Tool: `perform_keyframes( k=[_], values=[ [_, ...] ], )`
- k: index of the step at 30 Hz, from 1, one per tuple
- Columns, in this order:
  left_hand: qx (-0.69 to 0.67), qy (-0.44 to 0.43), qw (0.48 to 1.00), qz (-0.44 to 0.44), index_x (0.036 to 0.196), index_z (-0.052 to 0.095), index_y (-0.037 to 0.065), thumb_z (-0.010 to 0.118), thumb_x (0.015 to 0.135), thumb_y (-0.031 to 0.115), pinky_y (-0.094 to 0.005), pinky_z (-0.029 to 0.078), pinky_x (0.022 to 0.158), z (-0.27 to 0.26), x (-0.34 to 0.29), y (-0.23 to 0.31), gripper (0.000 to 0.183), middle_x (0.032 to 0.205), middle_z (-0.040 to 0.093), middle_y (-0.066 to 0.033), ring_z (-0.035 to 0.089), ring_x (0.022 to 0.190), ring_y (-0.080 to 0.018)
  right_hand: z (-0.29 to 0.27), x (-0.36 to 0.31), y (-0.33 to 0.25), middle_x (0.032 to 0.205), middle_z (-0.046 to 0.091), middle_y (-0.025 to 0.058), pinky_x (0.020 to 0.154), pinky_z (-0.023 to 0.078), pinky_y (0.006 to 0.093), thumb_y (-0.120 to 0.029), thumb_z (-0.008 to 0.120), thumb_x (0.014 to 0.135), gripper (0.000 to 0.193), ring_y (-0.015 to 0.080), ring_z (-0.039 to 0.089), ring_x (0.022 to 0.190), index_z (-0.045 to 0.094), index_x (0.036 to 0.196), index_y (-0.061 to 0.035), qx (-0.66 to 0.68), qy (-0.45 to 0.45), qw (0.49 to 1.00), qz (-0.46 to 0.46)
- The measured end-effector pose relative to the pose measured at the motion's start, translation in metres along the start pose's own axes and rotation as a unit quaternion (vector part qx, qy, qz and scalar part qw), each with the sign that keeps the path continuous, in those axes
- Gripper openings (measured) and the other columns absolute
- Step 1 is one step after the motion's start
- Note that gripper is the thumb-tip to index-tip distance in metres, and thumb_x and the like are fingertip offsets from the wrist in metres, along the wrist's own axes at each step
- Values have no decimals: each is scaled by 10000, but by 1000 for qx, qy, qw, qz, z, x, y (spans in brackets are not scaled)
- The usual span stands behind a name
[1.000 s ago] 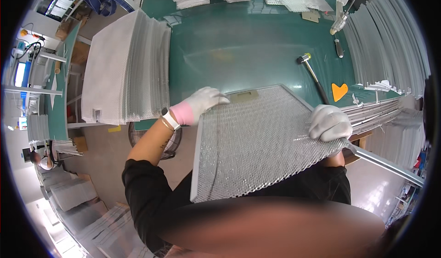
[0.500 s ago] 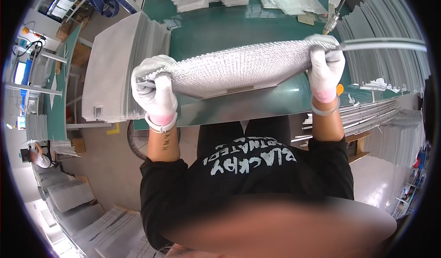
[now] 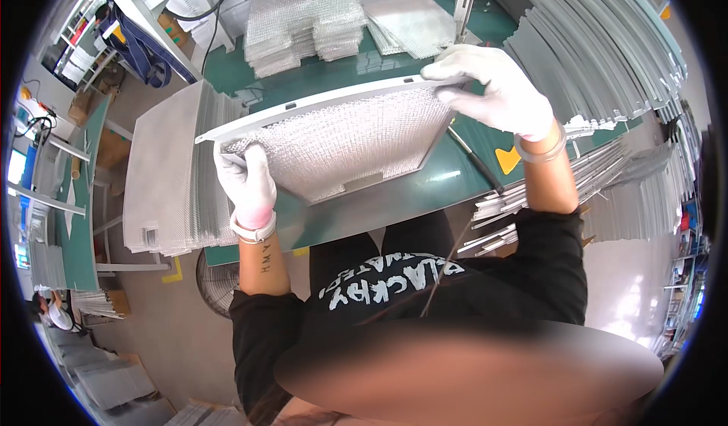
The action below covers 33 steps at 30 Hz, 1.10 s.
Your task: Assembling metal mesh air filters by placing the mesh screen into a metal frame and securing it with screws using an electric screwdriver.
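Observation:
A silvery metal mesh panel [image 3: 356, 141] is held tilted up over the green worktable, its lower edge near the tabletop. Along its upper edge lies a long pale metal frame strip [image 3: 318, 101] with small slots. My left hand [image 3: 249, 183], in a white glove, is closed on the panel's upper left corner, just under the strip's end. At the upper right corner, my gloved right hand [image 3: 493, 92] pinches the strip and panel edge between thumb and fingers. Part of the panel's corners is hidden by the gloves.
Stacked mesh panels [image 3: 163, 168] stand at the left table edge; more mesh stacks [image 3: 303, 28] lie at the back. Frame strips [image 3: 599, 47] are piled on the right. A black-handled rod tool [image 3: 478, 160] and a yellow piece [image 3: 508, 159] lie near my right forearm.
The strip, which stuck out to the right from my right hand, now lies along the panel's upper edge. My right hand has shifted its hold, and the panel is tilted differently. The view has turned.

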<state>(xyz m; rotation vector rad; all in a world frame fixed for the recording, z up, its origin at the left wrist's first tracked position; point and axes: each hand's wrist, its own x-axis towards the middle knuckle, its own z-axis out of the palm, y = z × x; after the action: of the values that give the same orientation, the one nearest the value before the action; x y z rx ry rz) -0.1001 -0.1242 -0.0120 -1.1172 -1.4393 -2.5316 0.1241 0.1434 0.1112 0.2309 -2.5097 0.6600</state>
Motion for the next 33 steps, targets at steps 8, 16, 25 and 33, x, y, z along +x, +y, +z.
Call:
perform_keyframes(
  k=[8,16,25,33],
  values=[
    [71,-150,986,23,1010,590,-15,649,819,-56,-213,429,722,-7,16,27,204,947,604,-66,545,838,-88,-7,46,-37,950,669,131,818,528,374,-39,640,829,348,308,658,881,630,1176,-52,-94,-201,970,-98],
    [59,-182,979,63,1040,589,10,685,818,-9,-225,438,703,2,19,32,243,909,577,-43,533,764,-92,28,65,-57,1030,664,141,812,526,380,-20,676,782,429,318,656,930,630,1206,-64,-23,-212,975,-68],
    [6,98,987,130,1156,506,30,874,669,-15,-199,461,680,24,6,16,612,977,621,-55,562,802,-78,35,71,-44,924,593,159,771,496,409,40,627,771,570,323,601,846,555,1331,-39,-16,-181,966,-183],
    [181,123,950,223,1265,571,-34,738,827,11,-231,491,762,20,5,-8,471,1056,696,-113,604,838,-116,42,75,-45,883,574,162,758,486,403,65,584,767,601,332,588,813,533,1355,-48,-27,-171,972,-156]
  ],
)
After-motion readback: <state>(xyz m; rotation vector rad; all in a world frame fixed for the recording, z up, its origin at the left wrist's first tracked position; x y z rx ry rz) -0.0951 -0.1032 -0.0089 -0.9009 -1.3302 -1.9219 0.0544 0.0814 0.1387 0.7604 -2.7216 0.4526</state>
